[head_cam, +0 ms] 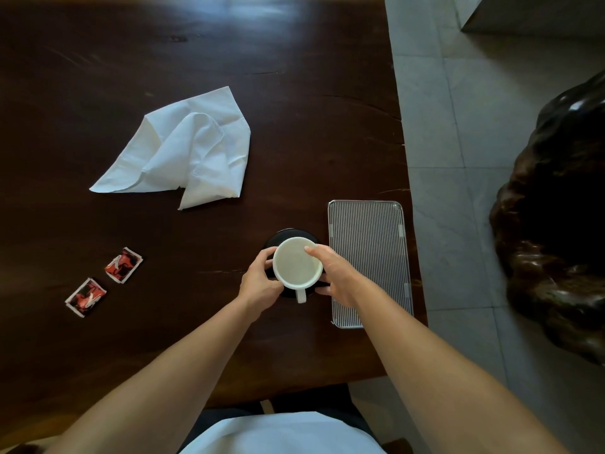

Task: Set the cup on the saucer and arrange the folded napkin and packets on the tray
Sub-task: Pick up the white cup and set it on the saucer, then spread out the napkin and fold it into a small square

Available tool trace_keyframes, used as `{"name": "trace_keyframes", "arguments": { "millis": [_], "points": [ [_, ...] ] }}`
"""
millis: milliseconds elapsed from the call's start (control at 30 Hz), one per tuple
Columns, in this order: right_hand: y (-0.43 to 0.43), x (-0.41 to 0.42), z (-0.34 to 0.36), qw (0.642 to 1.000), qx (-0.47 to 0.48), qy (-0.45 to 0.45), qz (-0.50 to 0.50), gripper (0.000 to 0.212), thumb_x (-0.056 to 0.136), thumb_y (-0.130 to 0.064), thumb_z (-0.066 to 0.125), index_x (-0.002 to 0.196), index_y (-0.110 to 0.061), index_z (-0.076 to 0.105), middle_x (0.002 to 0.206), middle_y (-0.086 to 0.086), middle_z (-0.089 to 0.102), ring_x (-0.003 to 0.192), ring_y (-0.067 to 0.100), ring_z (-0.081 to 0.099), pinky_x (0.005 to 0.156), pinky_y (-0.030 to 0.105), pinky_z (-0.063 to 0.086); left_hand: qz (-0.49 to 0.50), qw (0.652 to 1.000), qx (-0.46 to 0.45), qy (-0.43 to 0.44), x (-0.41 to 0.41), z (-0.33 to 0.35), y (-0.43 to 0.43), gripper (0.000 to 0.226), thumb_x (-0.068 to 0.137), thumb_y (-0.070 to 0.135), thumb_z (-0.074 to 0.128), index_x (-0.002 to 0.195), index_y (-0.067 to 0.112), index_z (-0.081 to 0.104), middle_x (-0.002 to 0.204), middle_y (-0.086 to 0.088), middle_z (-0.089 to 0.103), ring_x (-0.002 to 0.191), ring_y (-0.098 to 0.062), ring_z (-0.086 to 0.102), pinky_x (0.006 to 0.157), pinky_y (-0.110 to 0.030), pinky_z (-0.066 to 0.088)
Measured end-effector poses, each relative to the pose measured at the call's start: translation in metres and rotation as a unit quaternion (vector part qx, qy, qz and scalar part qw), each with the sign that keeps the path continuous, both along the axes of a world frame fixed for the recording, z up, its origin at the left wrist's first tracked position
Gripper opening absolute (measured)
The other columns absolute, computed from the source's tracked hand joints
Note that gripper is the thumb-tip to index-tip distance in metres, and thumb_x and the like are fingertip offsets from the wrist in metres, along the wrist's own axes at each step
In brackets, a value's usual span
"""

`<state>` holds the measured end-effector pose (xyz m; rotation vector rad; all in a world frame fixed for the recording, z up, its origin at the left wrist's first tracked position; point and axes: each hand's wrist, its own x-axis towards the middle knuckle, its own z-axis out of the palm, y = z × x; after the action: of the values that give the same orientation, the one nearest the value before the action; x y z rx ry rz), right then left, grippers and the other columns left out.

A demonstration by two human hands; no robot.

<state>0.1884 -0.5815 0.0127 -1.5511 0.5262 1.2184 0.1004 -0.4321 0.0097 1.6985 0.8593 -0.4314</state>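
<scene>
head view: cup (297, 264) sits over the dark saucer (296, 233), handle toward the person. left hand (262, 283) and right hand (334, 273) both curl around its sides, likely centring it. napkin (183, 149), loosely crumpled, and two packets (123, 265) (85, 297) lie off the striped tray (370, 257).

White cup (297, 265) upright on a black saucer (292, 235), handle toward the viewer, held on both sides. Just right of the saucer, a long ribbed metal tray (370, 257) near the table edge. Up and to the left, well apart, a white napkin (183, 152), loosely crumpled, partly unfolded. Lower left, two small red-and-black packets (123, 265) (85, 297) lying flat, near each other, tilted.
</scene>
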Motion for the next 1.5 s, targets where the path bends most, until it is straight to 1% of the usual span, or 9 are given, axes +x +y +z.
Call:
{"name": "trace_keyframes", "arguments": {
  "millis": [133, 300, 433, 567, 633, 833, 1067, 1233, 1500],
  "points": [
    [0.004, -0.003, 0.002, 0.999, -0.020, -0.019, 0.018, 0.040, 0.093, -0.047, 0.059, 0.130, -0.035, 0.051, 0.129, -0.001, 0.055, 0.125, 0.027, 0.049, 0.103, 0.049, 0.038, -0.006, 1.000, 0.001, 0.013, 0.002, -0.001, 0.003, 0.072, 0.077, -0.005, 0.071, 0.137, 0.028, 0.052, 0.132, -0.003, 0.064, 0.116, -0.024, 0.062, 0.095, -0.048, 0.055],
    [0.009, -0.006, 0.007, 0.998, -0.051, -0.043, -0.002, 0.068, 0.093, -0.041, 0.063, 0.152, -0.028, 0.033, 0.146, 0.002, 0.045, 0.134, 0.030, 0.045, 0.105, 0.051, 0.044, -0.012, 0.999, 0.014, 0.033, 0.002, -0.003, 0.009, 0.079, 0.075, -0.010, 0.066, 0.142, 0.027, 0.047, 0.135, -0.001, 0.063, 0.112, -0.025, 0.065, 0.086, -0.047, 0.060],
    [0.010, -0.008, 0.014, 0.990, -0.086, -0.101, 0.041, 0.036, 0.094, -0.036, 0.060, 0.127, -0.021, 0.052, 0.132, 0.008, 0.056, 0.120, 0.027, 0.054, 0.101, 0.049, 0.049, -0.017, 0.999, 0.033, 0.035, -0.001, 0.002, 0.014, 0.073, 0.080, -0.009, 0.062, 0.143, 0.024, 0.046, 0.138, -0.003, 0.059, 0.115, -0.025, 0.064, 0.089, -0.047, 0.059],
    [0.010, -0.010, 0.029, 0.920, -0.229, -0.257, 0.188, 0.055, 0.092, -0.033, 0.058, 0.142, -0.013, 0.046, 0.133, 0.011, 0.057, 0.121, 0.029, 0.054, 0.093, 0.037, 0.046, -0.049, 0.994, 0.093, 0.018, -0.004, 0.015, 0.020, 0.056, 0.089, 0.001, 0.054, 0.141, 0.019, 0.049, 0.135, -0.006, 0.059, 0.118, -0.024, 0.058, 0.087, -0.035, 0.052],
    [0.011, -0.011, 0.039, 0.892, -0.255, -0.312, 0.207, 0.049, 0.091, -0.030, 0.058, 0.137, -0.012, 0.051, 0.130, 0.012, 0.058, 0.117, 0.028, 0.056, 0.086, 0.035, 0.045, -0.070, 0.989, 0.128, 0.004, -0.005, 0.026, 0.023, 0.045, 0.095, 0.012, 0.055, 0.139, 0.017, 0.051, 0.128, -0.005, 0.062, 0.113, -0.022, 0.059, 0.085, -0.034, 0.049],
    [0.031, -0.019, 0.075, 0.856, -0.233, -0.382, 0.260, 0.037, 0.089, -0.025, 0.055, 0.125, -0.015, 0.061, 0.117, 0.011, 0.066, 0.106, 0.029, 0.062, 0.090, 0.040, 0.053, -0.136, 0.960, 0.237, -0.056, -0.014, 0.070, 0.040, 0.023, 0.097, 0.032, 0.059, 0.115, 0.018, 0.063, 0.096, 0.002, 0.066, 0.093, -0.021, 0.064, 0.080, -0.037, 0.053],
    [0.074, -0.030, 0.102, 0.813, -0.185, -0.453, 0.316, 0.021, 0.087, -0.028, 0.060, 0.104, -0.019, 0.069, 0.104, 0.007, 0.071, 0.096, 0.028, 0.065, 0.083, 0.037, 0.054, -0.144, 0.935, 0.317, -0.070, -0.029, 0.107, 0.076, 0.017, 0.097, 0.034, 0.057, 0.106, 0.022, 0.065, 0.096, 0.001, 0.070, 0.091, -0.022, 0.065, 0.080, -0.040, 0.055],
    [0.106, -0.033, 0.113, 0.792, -0.165, -0.470, 0.354, 0.018, 0.088, -0.029, 0.060, 0.102, -0.020, 0.068, 0.101, 0.006, 0.069, 0.093, 0.026, 0.064, 0.083, 0.041, 0.056, -0.125, 0.933, 0.332, -0.058, -0.041, 0.115, 0.111, 0.015, 0.096, 0.031, 0.058, 0.104, 0.021, 0.066, 0.097, -0.001, 0.070, 0.091, -0.023, 0.065, 0.081, -0.040, 0.055],
    [0.158, -0.022, 0.114, 0.802, -0.169, -0.457, 0.346, 0.020, 0.089, -0.030, 0.055, 0.090, -0.015, 0.067, 0.094, 0.008, 0.067, 0.086, 0.027, 0.063, 0.077, 0.041, 0.057, -0.106, 0.918, 0.379, -0.045, -0.036, 0.119, 0.165, 0.014, 0.095, 0.030, 0.054, 0.098, 0.023, 0.067, 0.094, -0.002, 0.071, 0.087, -0.028, 0.066, 0.071, -0.035, 0.051]
  ]
}}
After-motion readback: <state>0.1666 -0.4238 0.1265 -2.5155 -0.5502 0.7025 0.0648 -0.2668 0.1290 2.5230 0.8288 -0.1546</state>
